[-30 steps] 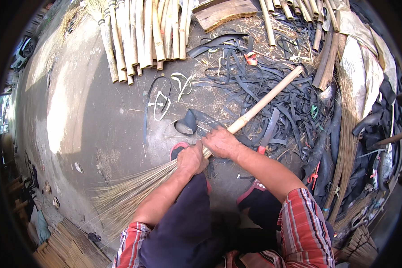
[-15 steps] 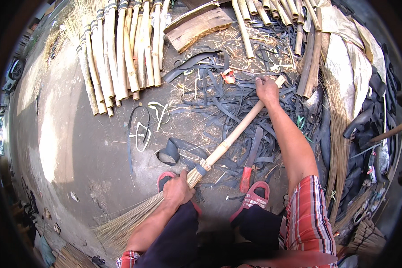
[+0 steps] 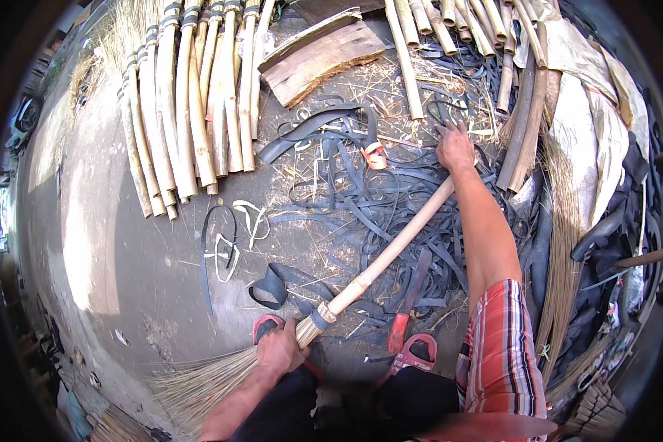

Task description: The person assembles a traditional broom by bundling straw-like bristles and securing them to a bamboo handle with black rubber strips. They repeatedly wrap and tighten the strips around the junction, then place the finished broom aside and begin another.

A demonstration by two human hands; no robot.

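Note:
A broom lies slantwise before me, its pale bamboo handle (image 3: pixel 390 254) running up to the right and its straw bristles (image 3: pixel 206 383) fanning out at lower left. My left hand (image 3: pixel 281 349) is wrapped round the straw just below a dark rubber band (image 3: pixel 322 317) that binds it to the handle. Beyond the handle's upper part, my right hand (image 3: pixel 455 147) has its fingers stretched out over dark rubber strips (image 3: pixel 390 199); the wrist hides the handle's far end. Whether the fingers touch a strip is too small to tell.
A knife with a red handle (image 3: pixel 398 333) lies by my right sandal (image 3: pixel 418 353). Several brooms (image 3: pixel 191 132) lie at upper left, beside a curved wood piece (image 3: pixel 320 59). Bamboo poles (image 3: pixel 405 62) lie at the far side, and loose straw (image 3: pixel 563 258) leans against white sacking (image 3: pixel 571 140) at right.
My right hand has come off the broom handle and reaches past it to the strips. My left hand still grips the straw. The whole view has shifted slightly.

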